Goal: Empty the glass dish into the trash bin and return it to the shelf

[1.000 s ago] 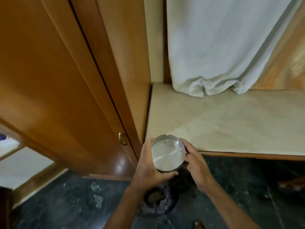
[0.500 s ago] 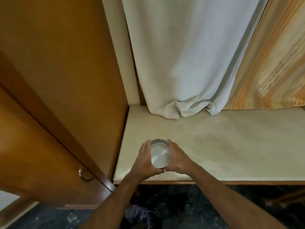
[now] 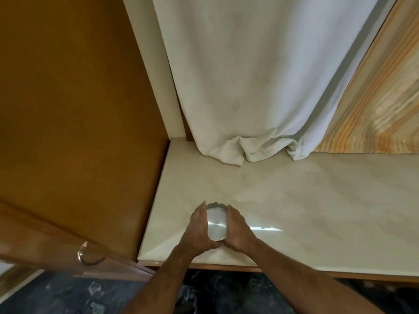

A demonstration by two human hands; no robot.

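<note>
A round glass dish (image 3: 217,224) with a notched rim is cupped between both hands over the pale marble shelf (image 3: 306,200), near its front left corner. My left hand (image 3: 199,227) wraps its left side and my right hand (image 3: 237,231) presses its right side. Its inside looks bare and shiny. Whether its base touches the shelf I cannot tell. The trash bin is out of view.
A wooden cabinet wall (image 3: 79,109) borders the shelf on the left, with an open door and metal ring handle (image 3: 89,257) below. A white curtain (image 3: 249,75) bunches on the shelf's back, beside a striped orange curtain (image 3: 374,109). Dark marble floor (image 3: 68,295) lies below.
The dish rose from above the dark bin on the floor and moved forward over the shelf. Both hands kept hold of it, and the bin left the view.
</note>
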